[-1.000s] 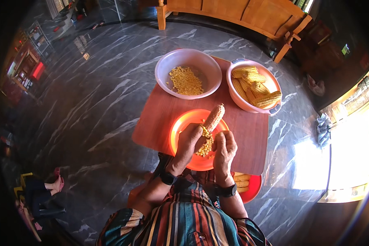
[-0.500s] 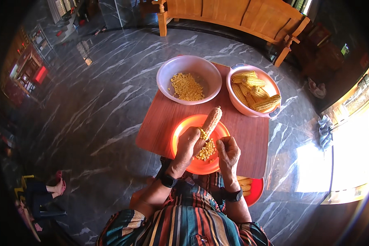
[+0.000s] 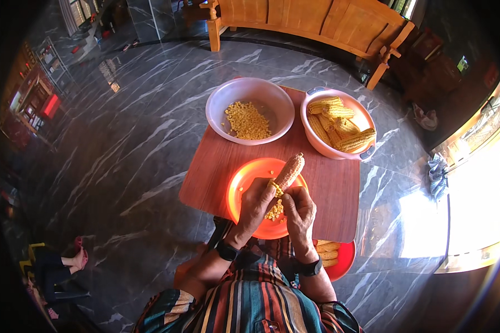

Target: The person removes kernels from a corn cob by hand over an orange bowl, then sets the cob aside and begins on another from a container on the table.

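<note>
Clearly, the left hand (image 3: pixel 256 202) holds a corn cob (image 3: pixel 290 171), wrapped around its lower part, with the cob tilted up and away to the right. The cob's upper stretch is bare and brownish, while a few yellow kernels cling just above the left thumb. The right hand (image 3: pixel 300 215) is narrow, its fingers curled and its thumb close to them, right beside that yellow patch; whether it pinches anything cannot be told.

The cob is above an orange basin (image 3: pixel 235 187), where loose kernels (image 3: pixel 274 211) lie beneath the hands and a few lie apart toward the rim. This basin sits at the near edge of a reddish-brown wooden table (image 3: pixel 203 180). Farther back stands a pale lavender basin (image 3: pixel 215 123) with a heap of shelled kernels (image 3: pixel 248 120), and just to its right a pink basin (image 3: pixel 362 115) full of yellow corn ears (image 3: pixel 339 126). Lower, by the right forearm, a red basin (image 3: pixel 347 260) holds more ears. Dark bands (image 3: pixel 228 250) circle both wrists. Beyond the table, a wooden bench (image 3: pixel 305 23) stands on the veined dark floor (image 3: pixel 133 161).
</note>
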Motion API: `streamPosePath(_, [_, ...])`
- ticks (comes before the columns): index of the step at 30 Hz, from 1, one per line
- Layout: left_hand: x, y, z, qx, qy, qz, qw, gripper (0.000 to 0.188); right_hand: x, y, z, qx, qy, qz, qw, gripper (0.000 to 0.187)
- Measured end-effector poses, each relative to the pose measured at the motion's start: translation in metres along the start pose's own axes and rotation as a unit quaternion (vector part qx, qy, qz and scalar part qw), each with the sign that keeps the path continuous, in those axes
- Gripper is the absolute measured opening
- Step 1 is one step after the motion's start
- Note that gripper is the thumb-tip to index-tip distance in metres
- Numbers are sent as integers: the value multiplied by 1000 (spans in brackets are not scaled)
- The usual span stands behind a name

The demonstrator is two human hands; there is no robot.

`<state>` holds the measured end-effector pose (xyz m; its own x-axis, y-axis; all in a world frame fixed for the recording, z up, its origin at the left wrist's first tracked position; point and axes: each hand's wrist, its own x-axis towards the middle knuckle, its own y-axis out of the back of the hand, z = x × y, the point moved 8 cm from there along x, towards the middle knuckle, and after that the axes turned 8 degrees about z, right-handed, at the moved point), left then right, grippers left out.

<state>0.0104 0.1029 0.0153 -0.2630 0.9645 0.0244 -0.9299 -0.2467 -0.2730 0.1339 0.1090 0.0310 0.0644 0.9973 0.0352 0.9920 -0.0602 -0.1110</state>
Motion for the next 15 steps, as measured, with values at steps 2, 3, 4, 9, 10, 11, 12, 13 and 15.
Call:
streamPosePath(2, [-1, -1, -4, -6, 4, 3, 1000, 27, 3, 3, 0, -26, 50, 36, 998, 13])
streamPosePath(3, [-1, -1, -5, -7, -1, 12, 1000, 27, 3, 2, 4, -26, 50, 36, 998, 13])
streamPosePath(4, [-1, 0, -6, -7, -6, 21, 1000, 26, 4, 2, 8, -6, 43, 40, 998, 14])
streamPosePath(9, [7, 9, -18, -58, 16, 65, 996, 26, 10, 6, 34, 109, -29, 66, 991, 16])
streamPosePath(10, [7, 11, -20, -102, 43, 71, 991, 27, 12, 10, 38, 76, -21, 72, 994, 17])
streamPosePath(11, [8, 14, -28, -132, 73, 71, 986, 26, 15, 14, 45, 43, -13, 77, 996, 17])
streamPosePath(12, [8, 17, -28, -125, 85, 76, 986, 28, 20, 23, 64, -39, -7, 60, 997, 18])
streamPosePath(13, [8, 19, -30, -118, 99, 79, 985, 30, 22, 30, 80, -40, -7, 61, 997, 18])
streamPosePath(15, [7, 22, -29, -112, 100, 69, 986, 31, 22, 33, 97, -152, -25, 47, 987, 21])
